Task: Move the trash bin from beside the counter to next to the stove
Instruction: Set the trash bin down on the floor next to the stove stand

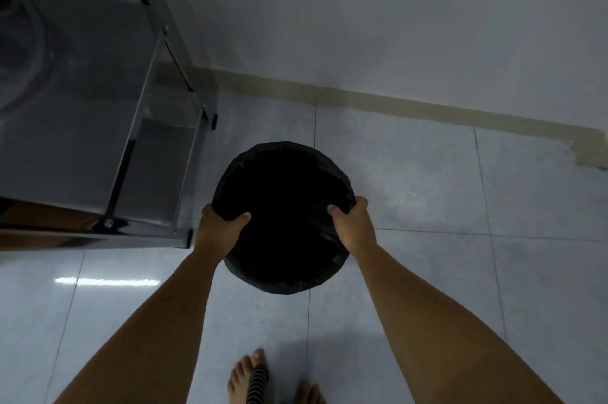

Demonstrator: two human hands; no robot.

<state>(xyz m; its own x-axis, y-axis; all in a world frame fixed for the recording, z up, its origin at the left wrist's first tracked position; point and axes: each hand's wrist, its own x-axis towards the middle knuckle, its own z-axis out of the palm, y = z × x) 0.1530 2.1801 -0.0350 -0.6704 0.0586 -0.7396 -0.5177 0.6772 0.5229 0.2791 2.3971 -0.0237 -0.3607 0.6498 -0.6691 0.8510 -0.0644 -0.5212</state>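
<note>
Head view: upright trash bin (283, 216), mouth upward, both hands (219, 226) (352, 222) clamped on opposite rim edges.

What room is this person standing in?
Probably a kitchen, though that is a guess. A stainless steel counter with a round burner-like ring stands on a tiled floor, and both hands, left hand and right hand, grip a trash bin lined with a black bag.
</note>
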